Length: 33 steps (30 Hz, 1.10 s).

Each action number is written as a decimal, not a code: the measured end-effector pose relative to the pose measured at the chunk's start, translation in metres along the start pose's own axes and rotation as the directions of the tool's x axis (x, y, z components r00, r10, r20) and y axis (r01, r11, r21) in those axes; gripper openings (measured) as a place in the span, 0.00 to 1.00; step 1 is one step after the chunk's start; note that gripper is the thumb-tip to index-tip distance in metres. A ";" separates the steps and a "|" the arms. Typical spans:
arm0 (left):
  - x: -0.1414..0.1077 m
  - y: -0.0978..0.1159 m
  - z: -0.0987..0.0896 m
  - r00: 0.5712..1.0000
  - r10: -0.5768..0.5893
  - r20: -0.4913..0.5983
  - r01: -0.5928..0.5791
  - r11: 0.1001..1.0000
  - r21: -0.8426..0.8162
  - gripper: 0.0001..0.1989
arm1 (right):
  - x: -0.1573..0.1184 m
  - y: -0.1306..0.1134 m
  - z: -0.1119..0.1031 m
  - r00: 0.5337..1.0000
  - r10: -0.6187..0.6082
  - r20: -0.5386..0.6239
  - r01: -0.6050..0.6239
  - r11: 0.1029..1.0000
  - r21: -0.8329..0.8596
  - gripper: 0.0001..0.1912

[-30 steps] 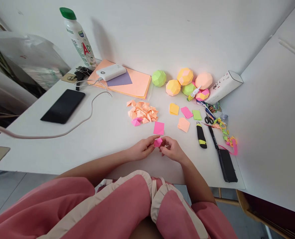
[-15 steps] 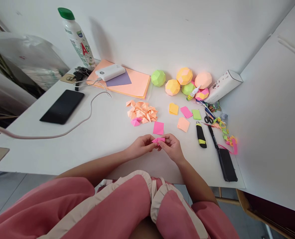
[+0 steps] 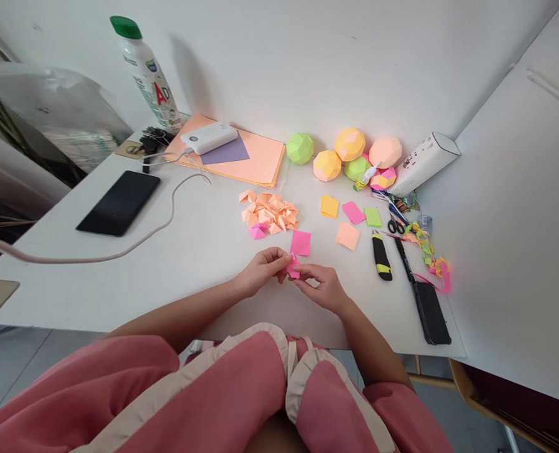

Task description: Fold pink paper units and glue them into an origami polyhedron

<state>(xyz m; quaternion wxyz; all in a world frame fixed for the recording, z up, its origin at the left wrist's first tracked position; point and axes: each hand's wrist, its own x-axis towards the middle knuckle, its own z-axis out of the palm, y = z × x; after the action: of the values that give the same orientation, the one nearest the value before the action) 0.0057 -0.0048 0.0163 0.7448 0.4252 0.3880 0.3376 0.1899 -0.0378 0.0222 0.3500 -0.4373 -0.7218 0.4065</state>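
Note:
A small folded piece of pink paper [image 3: 293, 267] is held over the near part of the white table. My left hand [image 3: 266, 269] pinches it from the left between thumb and fingers. On its other side, my right hand [image 3: 323, 285] has its fingertips closed on the paper's right edge. Just beyond my hands lies a flat pink paper square [image 3: 300, 243]. Farther off to the left is a heap of folded peach paper pieces [image 3: 270, 212], with a folded pink piece [image 3: 258, 231] at its near edge.
Yellow [image 3: 329, 206], pink, green and peach paper squares lie to the right, before a yellow-black cutter [image 3: 381, 256] and a phone-like black case [image 3: 431, 313]. Several paper balls [image 3: 349, 145] line the wall. A black tablet [image 3: 118, 203] and a white cable [image 3: 171, 214] lie left.
The folded pink paper has turned from lying crosswise to standing more upright between my fingers. My right hand has shifted slightly lower, with its fingers pointing left.

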 end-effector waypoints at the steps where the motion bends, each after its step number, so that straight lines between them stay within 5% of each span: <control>1: 0.000 0.000 0.000 1.000 0.000 -0.006 0.000 1.000 0.005 0.16 | 0.000 0.002 0.001 1.000 -0.013 -0.006 0.013 0.999 -0.031 0.12; 19: 0.000 -0.002 0.001 0.993 -0.075 0.095 0.071 0.996 0.047 0.18 | 0.006 0.012 -0.007 0.983 -0.185 -0.021 0.180 0.972 -0.148 0.07; 27: -0.001 -0.004 0.000 0.993 0.053 0.108 -0.064 0.992 0.108 0.15 | 0.005 0.006 -0.010 0.997 -0.066 -0.037 0.063 0.994 -0.088 0.06; 33: -0.002 -0.005 0.000 0.981 0.081 0.174 -0.095 0.993 0.075 0.14 | 0.005 0.004 -0.004 0.987 0.110 -0.117 -0.091 0.984 0.156 0.05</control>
<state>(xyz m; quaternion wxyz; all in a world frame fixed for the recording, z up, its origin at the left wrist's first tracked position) 0.0052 -0.0088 0.0124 0.7412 0.4999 0.3173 0.3163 0.1932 -0.0308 0.0212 0.4057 -0.4702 -0.6428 0.4486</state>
